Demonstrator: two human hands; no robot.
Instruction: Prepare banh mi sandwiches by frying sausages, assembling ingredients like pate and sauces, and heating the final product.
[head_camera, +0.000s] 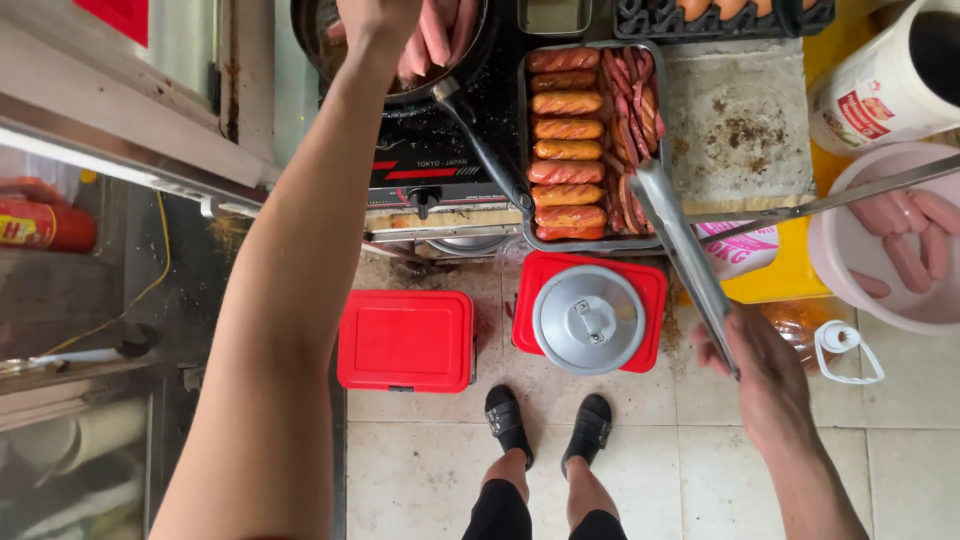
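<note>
Tray (527, 150) w/ fried sausages (567, 150); right hand (765, 385) grips tongs (680, 250).

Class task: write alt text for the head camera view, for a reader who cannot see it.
Seen from above, a person's left hand lowers raw pink sausages into a dark pan on a stove, while the right hand holds metal tongs beside a tray of browned sausages.

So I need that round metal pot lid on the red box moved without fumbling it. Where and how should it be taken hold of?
Take the round grey metal lid by the small raised knob at its centre, coming straight down from above. It lies flat, dome up, on the red plastic box, so the knob stands clear for a fingertip grip, while the thin rim sits flush and gives little to hold.
</note>
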